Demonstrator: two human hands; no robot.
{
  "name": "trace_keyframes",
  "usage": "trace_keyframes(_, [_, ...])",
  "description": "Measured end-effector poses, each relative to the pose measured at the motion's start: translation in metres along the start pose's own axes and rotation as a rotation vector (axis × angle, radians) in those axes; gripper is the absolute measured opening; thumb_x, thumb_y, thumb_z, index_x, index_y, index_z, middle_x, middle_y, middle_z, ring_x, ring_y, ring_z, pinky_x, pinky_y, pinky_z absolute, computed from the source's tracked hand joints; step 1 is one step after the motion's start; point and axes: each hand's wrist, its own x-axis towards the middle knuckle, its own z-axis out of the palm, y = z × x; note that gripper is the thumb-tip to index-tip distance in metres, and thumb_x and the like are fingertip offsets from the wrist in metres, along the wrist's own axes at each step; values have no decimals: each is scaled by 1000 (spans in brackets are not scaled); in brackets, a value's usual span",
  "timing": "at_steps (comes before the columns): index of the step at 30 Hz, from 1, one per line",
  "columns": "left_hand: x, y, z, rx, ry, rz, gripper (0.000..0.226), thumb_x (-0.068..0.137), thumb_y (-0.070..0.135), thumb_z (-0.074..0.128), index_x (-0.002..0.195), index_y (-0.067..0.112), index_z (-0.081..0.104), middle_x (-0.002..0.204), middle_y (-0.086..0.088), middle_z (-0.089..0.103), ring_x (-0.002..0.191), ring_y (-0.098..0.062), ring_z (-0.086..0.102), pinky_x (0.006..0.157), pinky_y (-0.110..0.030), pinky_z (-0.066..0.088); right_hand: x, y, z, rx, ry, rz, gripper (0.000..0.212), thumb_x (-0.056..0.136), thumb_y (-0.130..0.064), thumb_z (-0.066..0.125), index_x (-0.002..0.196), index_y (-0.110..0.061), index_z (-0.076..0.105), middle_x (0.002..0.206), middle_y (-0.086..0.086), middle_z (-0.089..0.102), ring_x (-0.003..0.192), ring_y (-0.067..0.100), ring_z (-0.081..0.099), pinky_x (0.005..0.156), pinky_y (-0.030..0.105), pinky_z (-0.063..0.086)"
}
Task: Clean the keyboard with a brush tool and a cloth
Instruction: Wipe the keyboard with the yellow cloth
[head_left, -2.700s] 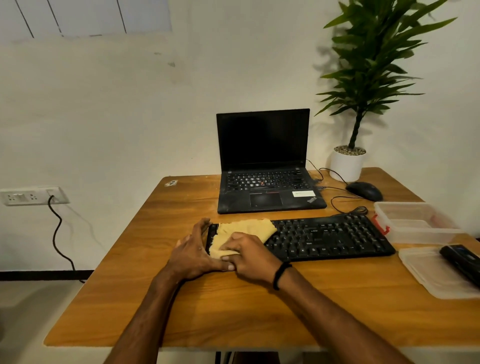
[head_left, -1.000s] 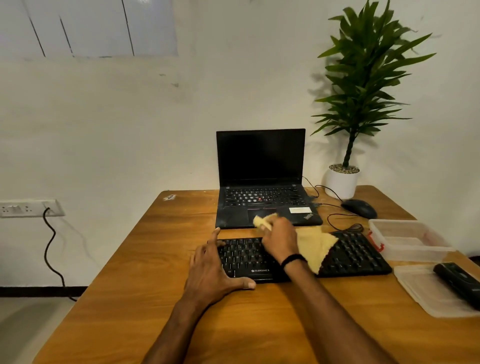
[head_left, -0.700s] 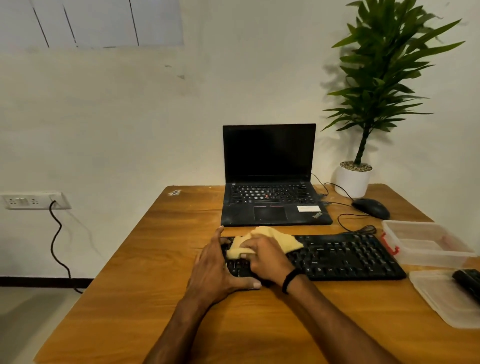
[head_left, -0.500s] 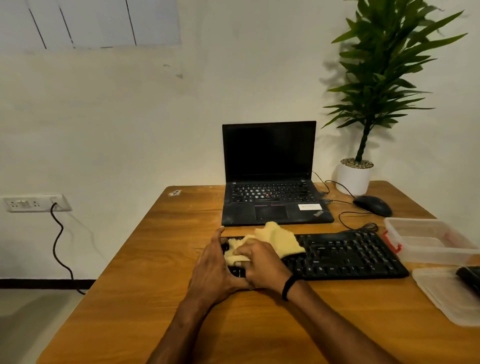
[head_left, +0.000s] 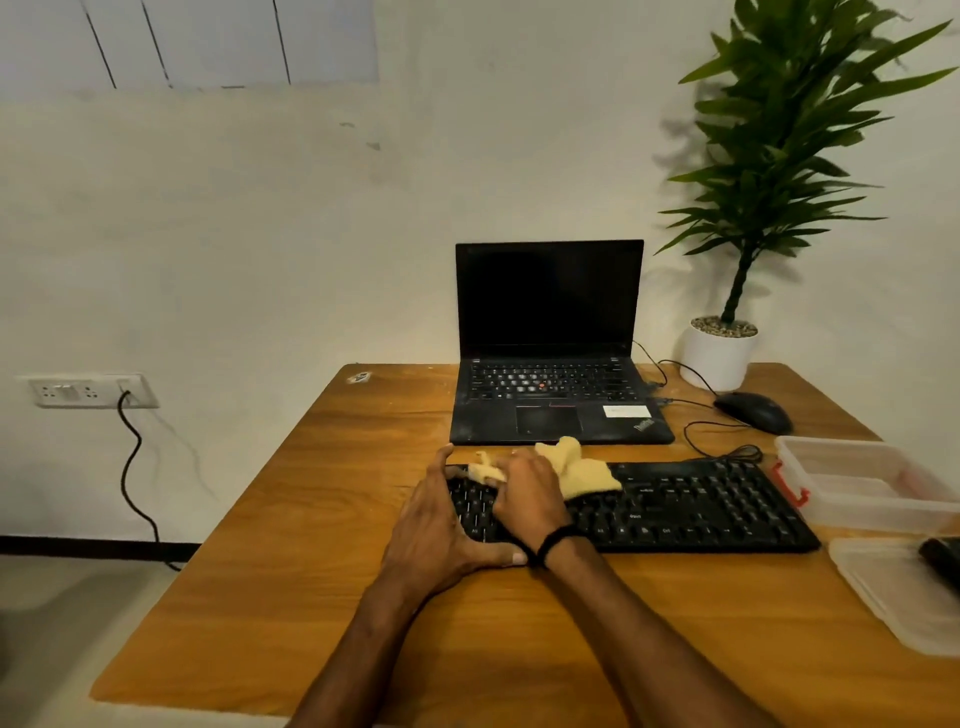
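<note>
Bracing with left grip (head_left: 441, 525), wiping with right grip (head_left: 527, 493).
Pressing straight, spread fingers on left end of keyboard (head_left: 701, 512), set nearer surface's right edge before laptop (head_left: 550, 410), probably to stop sliding; clamping bunched yellow cloth (head_left: 582, 475) onto keys for rubbing contact.

An off-white wall (head_left: 249, 249), scuffed in spots, fills the upper half of the frame, with a pale grey-blue panel (head_left: 218, 41) crossed by dark slanted lines at the upper left and the soft shadow of a potted plant (head_left: 779, 156) on it at the upper right. At the middle left a white socket plate (head_left: 88, 391) sits on the wall, and a black cable (head_left: 139, 440) plugged into it snakes down to the dark skirting (head_left: 78, 546) above a grey floor (head_left: 62, 634). A wooden table (head_left: 311, 571) with warm, streaked grain spreads across the lower frame.
</note>
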Motion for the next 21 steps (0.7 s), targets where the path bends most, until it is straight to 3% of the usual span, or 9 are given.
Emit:
trace_keyframes(4, [1,-3,0,19,-10,17,149,49,82,82,159,33,-5,157,-2,39,142,-18,42,118,-42,39,-24,-11,-3,66,-245,-198,23,90,-14,65,111,-12,72,106,10,63,102,25,57,87,34,49])
trace_keyframes(7, [1,1,-1,-15,-1,-14,157,39,88,81,160,32,-1,151,3,46,139,-17,45,116,-45,41,3,5,-6,25,-60,-6,30,93,-11,62,122,-14,67,119,11,61,113,26,56,96,31,47])
trace_keyframes(9, [0,2,-1,-19,4,-13,156,37,89,80,160,32,2,149,4,48,138,-16,46,115,-46,42,5,1,-2,-23,11,6,32,92,-8,61,123,-13,67,118,13,62,114,27,54,97,32,43])
trace_keyframes(13, [1,0,-2,11,-15,-19,152,42,82,83,160,32,2,149,-4,47,136,-22,47,113,-50,44,-17,-5,0,1,-227,-184,24,91,-13,64,115,-11,68,111,10,60,106,26,55,85,27,44])
trace_keyframes(18, [-1,7,-4,-9,5,-38,155,39,84,85,160,28,6,146,1,51,137,-20,47,114,-47,42,11,8,1,-69,-8,39,35,88,-7,61,122,-11,67,117,14,62,112,28,56,97,34,45])
trace_keyframes(21, [-1,2,-4,20,0,-27,149,43,78,84,159,28,5,144,-2,51,133,-22,50,112,-50,44,-12,-11,4,-46,-188,-158,23,84,-10,66,107,-9,71,106,10,65,102,24,57,87,32,46])
